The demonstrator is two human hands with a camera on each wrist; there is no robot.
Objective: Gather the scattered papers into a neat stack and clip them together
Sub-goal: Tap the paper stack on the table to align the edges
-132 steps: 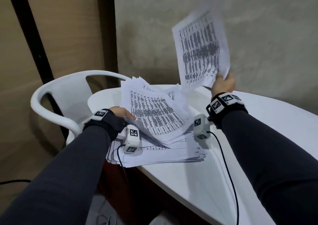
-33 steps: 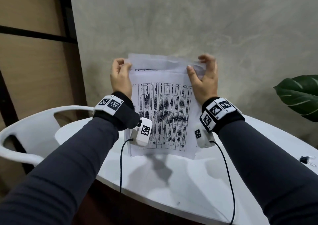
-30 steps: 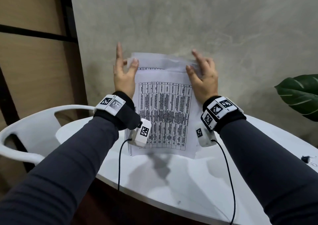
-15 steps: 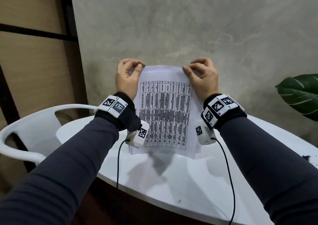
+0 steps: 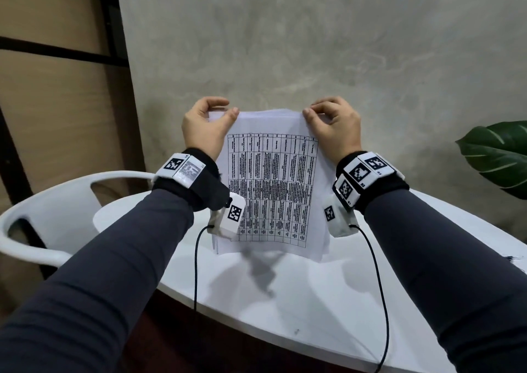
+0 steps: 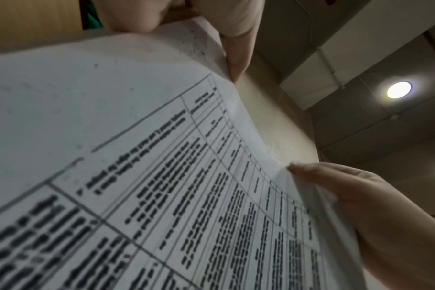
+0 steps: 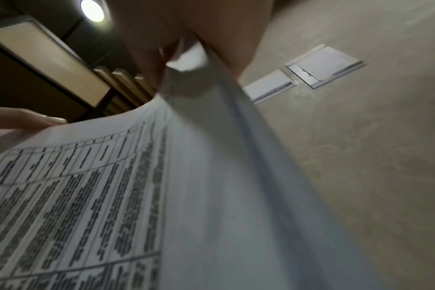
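A stack of white papers [image 5: 272, 184] with a printed table on the front sheet stands upright on its bottom edge on the white table [image 5: 328, 292]. My left hand [image 5: 206, 121] pinches the stack's top left corner, thumb on the front, fingers curled over the top edge. My right hand [image 5: 332, 118] pinches the top right corner the same way. The left wrist view shows the printed sheet [image 6: 162, 186] from below with the right hand's thumb [image 6: 318, 176] on its corner. The right wrist view shows the stack's side edge [image 7: 236, 117]. A small black binder clip [image 5: 512, 257] lies at the table's right edge.
A white plastic chair [image 5: 57, 201] stands to the left of the table. A grey wall is right behind the table, and a green plant leaf [image 5: 496, 155] reaches in at the right. Cables hang from both wrist cameras over the table's near edge.
The scattered sheets were gathered and stood upright. In the last second my fingers opened, the offset back sheets dropped level with the front sheet, and both hands pinched the top corners again.
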